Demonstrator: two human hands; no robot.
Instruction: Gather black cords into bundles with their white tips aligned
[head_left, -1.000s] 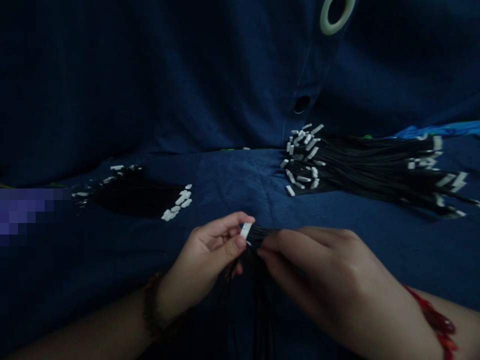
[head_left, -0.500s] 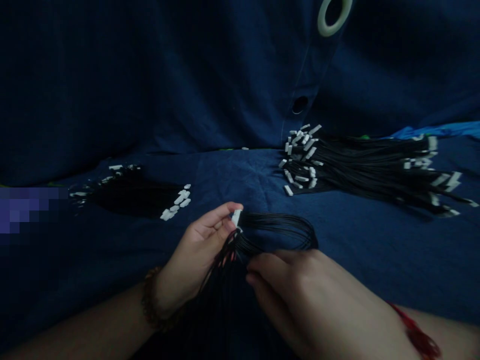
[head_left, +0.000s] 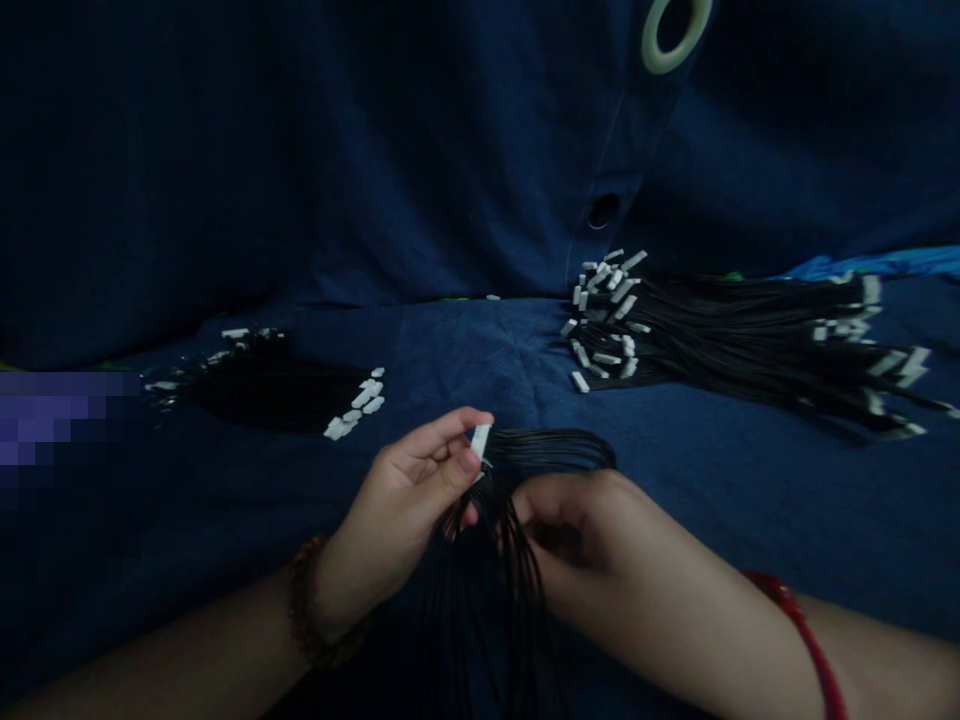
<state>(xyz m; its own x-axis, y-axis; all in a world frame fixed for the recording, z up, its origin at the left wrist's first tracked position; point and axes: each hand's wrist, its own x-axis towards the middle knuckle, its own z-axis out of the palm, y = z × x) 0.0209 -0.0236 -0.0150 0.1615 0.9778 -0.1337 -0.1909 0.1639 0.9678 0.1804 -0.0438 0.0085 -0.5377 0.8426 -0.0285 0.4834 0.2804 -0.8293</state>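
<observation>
1. Far on the left there is a blurry purple patch. No words can be read on it.
2. Next to it, on the blue cloth, lies a small pile of black wires. Little white plugs sit at its near right end. More white plugs show at its far left end.
3. The left hand is near the middle, close to the person. A brown bead bracelet is on its wrist. The thumb and first finger pinch a small white plug. The other fingers curl in under it.
4. Black wires come out of that white plug. They bend in a loop to the right, then hang down between the two hands, toward the person.
5. The right hand is just beside the left hand. Its fingers are curled in around the black wires. The fingertips are hidden, so how tight the hold is cannot be told. A red string is around this wrist.
6. Far on the right lies a big pile of black wires. It has white plugs at both ends.
7. Up at the top, a pale ring sits on the dark blue cloth at the back. A dark round hole is below it.
8. No writing or labels can be read anywhere.
</observation>
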